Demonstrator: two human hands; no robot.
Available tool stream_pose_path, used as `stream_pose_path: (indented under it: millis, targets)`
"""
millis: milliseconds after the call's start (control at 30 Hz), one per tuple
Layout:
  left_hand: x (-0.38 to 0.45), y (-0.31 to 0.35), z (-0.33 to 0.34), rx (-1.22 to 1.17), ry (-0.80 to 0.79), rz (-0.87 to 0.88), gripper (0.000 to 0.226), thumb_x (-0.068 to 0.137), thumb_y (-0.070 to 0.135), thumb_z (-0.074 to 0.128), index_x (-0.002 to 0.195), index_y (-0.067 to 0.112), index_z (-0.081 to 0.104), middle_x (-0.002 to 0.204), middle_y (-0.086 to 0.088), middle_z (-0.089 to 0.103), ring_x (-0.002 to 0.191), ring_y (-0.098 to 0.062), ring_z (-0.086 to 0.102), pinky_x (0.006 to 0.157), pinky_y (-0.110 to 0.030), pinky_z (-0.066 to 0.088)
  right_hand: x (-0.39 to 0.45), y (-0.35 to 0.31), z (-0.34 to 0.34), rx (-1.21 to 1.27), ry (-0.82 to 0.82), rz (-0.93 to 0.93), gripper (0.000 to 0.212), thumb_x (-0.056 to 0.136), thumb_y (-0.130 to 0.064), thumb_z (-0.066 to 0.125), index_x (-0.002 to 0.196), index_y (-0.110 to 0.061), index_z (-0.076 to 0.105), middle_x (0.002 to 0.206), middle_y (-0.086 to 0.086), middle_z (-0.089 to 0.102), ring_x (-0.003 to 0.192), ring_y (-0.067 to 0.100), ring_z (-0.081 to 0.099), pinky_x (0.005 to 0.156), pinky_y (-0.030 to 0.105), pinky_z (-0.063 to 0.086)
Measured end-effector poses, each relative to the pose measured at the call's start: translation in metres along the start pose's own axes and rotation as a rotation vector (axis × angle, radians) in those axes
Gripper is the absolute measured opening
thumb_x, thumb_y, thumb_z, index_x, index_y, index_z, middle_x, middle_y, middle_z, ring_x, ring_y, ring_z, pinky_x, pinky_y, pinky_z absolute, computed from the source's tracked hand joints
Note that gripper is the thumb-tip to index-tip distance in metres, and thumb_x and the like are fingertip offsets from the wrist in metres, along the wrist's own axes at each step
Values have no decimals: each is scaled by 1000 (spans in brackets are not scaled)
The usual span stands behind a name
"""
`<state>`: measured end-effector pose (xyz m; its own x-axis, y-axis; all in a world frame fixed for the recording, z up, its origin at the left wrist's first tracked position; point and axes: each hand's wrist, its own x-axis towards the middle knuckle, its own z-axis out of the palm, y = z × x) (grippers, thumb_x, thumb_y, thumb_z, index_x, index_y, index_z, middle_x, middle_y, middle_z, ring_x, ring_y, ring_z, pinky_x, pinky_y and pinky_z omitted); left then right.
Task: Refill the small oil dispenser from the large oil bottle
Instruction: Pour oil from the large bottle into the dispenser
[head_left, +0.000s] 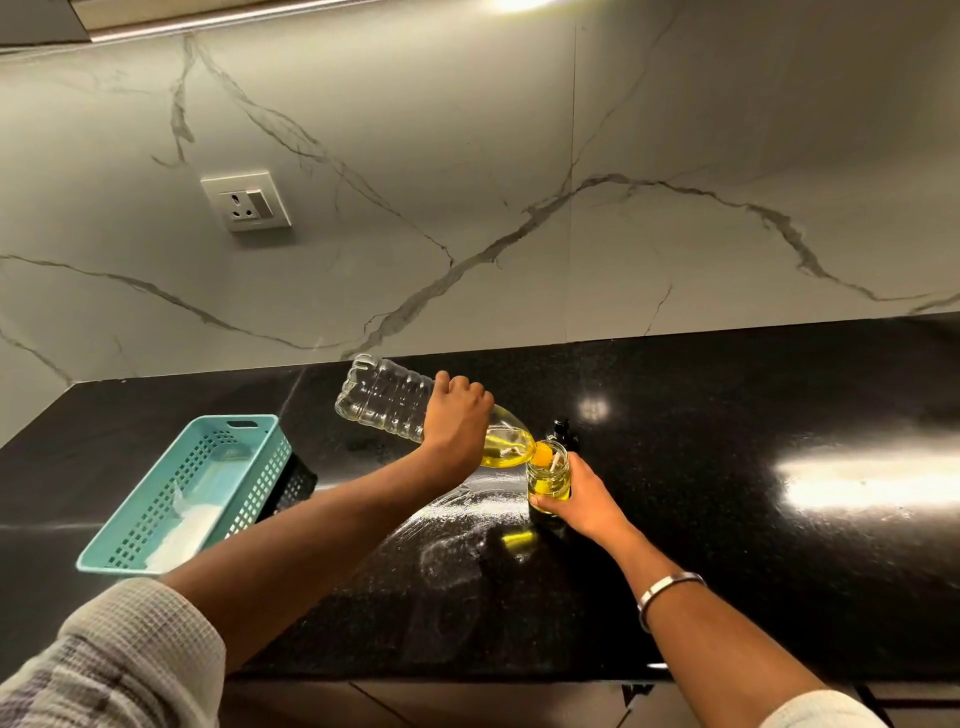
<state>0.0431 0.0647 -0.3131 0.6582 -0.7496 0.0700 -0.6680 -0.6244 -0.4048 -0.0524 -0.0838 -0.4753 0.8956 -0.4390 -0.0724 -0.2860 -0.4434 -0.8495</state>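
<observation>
My left hand (456, 418) grips the large clear plastic oil bottle (387, 399) around its middle. The bottle is tipped almost level, neck down to the right, with yellow oil pooled at the neck end. Its orange mouth rests on the rim of the small glass oil dispenser (548, 478). The dispenser stands upright on the black counter (727, 493), its mouth uncovered, with yellow oil in its lower part. My right hand (584, 501) holds it from the right and below.
A black dispenser top (563, 434) stands just behind the jar. A teal plastic basket (192, 493) with something white inside sits at the left on the counter. A wet smear glints in front of the jar. A wall socket (249, 200) is on the marble backsplash.
</observation>
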Motion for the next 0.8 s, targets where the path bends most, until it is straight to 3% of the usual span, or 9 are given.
stream_pose_path:
  millis: [133, 800]
  targets:
    - [-1, 1, -1, 33, 4, 2, 38, 91, 18, 57, 129, 15, 50, 126, -4, 54, 120, -25, 45, 111, -41, 22, -1, -2, 0, 3, 10, -11, 58, 68, -21, 85, 116, -16, 52, 113, 0, 57, 103, 12, 55, 85, 20, 39]
    - [0, 2, -2, 48, 18, 0, 37, 92, 19, 57, 128, 15, 50, 124, -4, 54, 118, -24, 45, 111, -40, 21, 1, 1, 0, -19, 4, -1, 62, 68, -26, 85, 119, -19, 50, 116, 0, 56, 108, 14, 55, 95, 30, 44]
